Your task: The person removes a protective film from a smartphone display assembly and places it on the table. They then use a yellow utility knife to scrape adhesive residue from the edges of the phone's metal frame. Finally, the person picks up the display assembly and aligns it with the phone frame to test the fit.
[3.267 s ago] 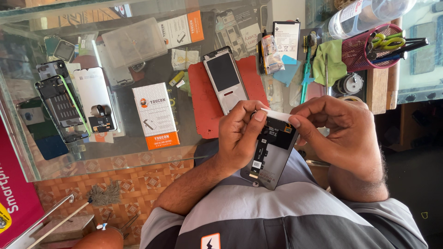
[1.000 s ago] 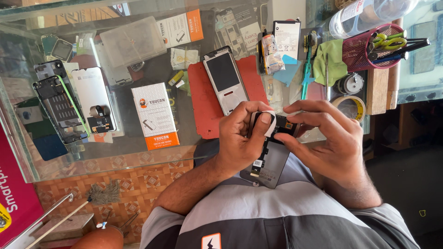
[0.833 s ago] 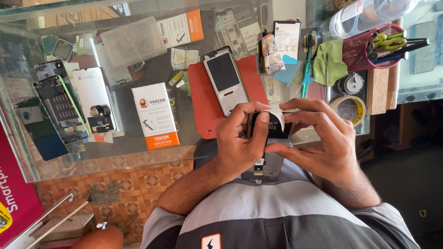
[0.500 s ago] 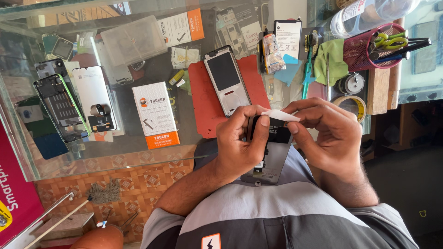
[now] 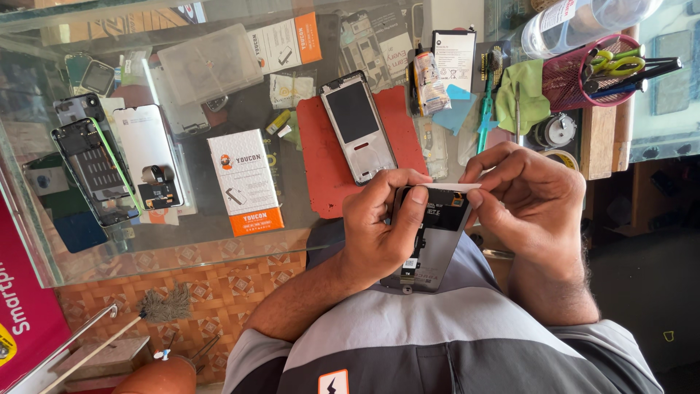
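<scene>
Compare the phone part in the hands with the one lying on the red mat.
The held phone part shows its dark inner side with connectors; the part on the red mat shows a grey panel in a pale frame. The left hand and right hand grip the first; the second lies untouched. Both are slim rectangles.

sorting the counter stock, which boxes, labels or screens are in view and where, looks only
White box with orange base: flat on the glass counter, left of the red mat.
White and orange carton: top centre.
Phone frame, dark screen: on the mat.
White-labelled battery: top, right of centre.
Magenta sign: bottom left.
Phone panel: left hand holds it; right hand pinches its white strip.
</scene>
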